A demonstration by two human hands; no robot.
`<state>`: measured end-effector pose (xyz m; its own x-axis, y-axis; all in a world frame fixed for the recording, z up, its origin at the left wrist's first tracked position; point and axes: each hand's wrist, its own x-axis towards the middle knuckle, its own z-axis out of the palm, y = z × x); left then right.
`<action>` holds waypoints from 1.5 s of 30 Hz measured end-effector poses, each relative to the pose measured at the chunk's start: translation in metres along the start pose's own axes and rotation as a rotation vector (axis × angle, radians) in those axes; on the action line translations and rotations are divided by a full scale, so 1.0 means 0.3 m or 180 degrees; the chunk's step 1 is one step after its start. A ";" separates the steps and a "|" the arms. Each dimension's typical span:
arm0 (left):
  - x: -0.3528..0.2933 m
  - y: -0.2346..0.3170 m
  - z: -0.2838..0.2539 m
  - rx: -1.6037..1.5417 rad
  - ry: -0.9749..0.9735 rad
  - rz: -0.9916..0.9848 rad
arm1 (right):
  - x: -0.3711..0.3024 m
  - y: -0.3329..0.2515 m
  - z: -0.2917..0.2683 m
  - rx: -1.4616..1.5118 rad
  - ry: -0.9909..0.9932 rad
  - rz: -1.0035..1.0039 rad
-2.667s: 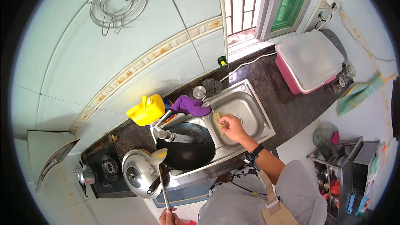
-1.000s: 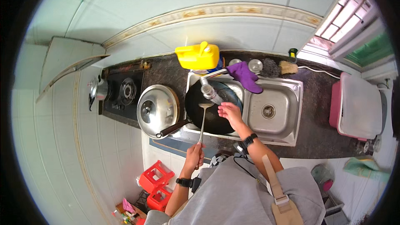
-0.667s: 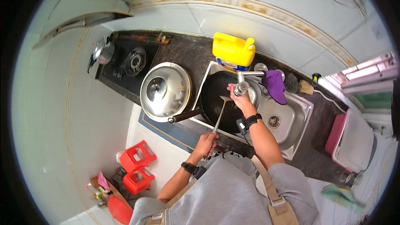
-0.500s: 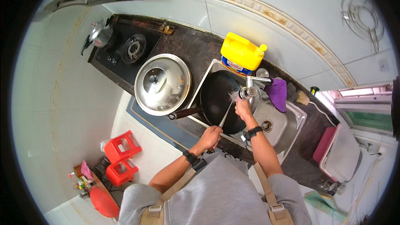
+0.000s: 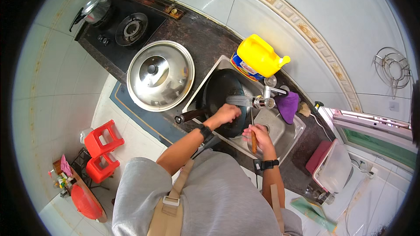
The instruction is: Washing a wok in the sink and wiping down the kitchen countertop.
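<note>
A black wok (image 5: pixel 214 88) with a dark wooden handle (image 5: pixel 191 115) rests over the steel double sink. The tap (image 5: pixel 264 102) sprays water leftward into the wok. My left hand (image 5: pixel 226 114) is over the wok, just below the spray, with fingers curled; whatever it grips, if anything, is hidden. Over the sink's front edge, my right hand (image 5: pixel 260 137) is closed round the wooden handle of a utensil (image 5: pixel 253 143). A thin metal shaft runs from it up toward the tap; its far end is hard to make out.
A large steel lid (image 5: pixel 170 85) lies left of the sink, near the gas stove (image 5: pixel 131 28). Behind the sink stand a yellow jug (image 5: pixel 258 54) and a purple cloth (image 5: pixel 287 106). A pink bin (image 5: pixel 321 159) is at right; red stools (image 5: pixel 105 140) stand on the floor at left.
The utensil's handle has passed from my left hand to my right, which has drawn back from the tap. My left hand has moved up over the wok. The view has shifted.
</note>
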<state>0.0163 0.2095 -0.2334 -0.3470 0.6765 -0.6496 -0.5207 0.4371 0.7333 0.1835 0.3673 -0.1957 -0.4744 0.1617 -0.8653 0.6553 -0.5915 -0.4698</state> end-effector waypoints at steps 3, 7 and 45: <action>0.095 -0.020 -0.034 -0.0496 0.0219 -0.0150 | -0.074 0.061 -0.050 -0.0225 0.0053 0.0032; 0.249 -0.067 0.028 -0.2240 -0.0072 -0.0035 | -0.193 0.155 -0.101 -0.1263 0.0279 -0.0229; 0.479 -0.226 0.096 0.0213 0.0596 0.0125 | -0.462 0.541 -0.559 0.0062 0.1448 -0.0359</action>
<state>0.0242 0.2941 -0.3708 -0.5082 0.5744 -0.6417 -0.4532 0.4552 0.7664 0.4541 0.3812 -0.1812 -0.2334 0.5531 -0.7997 0.6013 -0.5643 -0.5657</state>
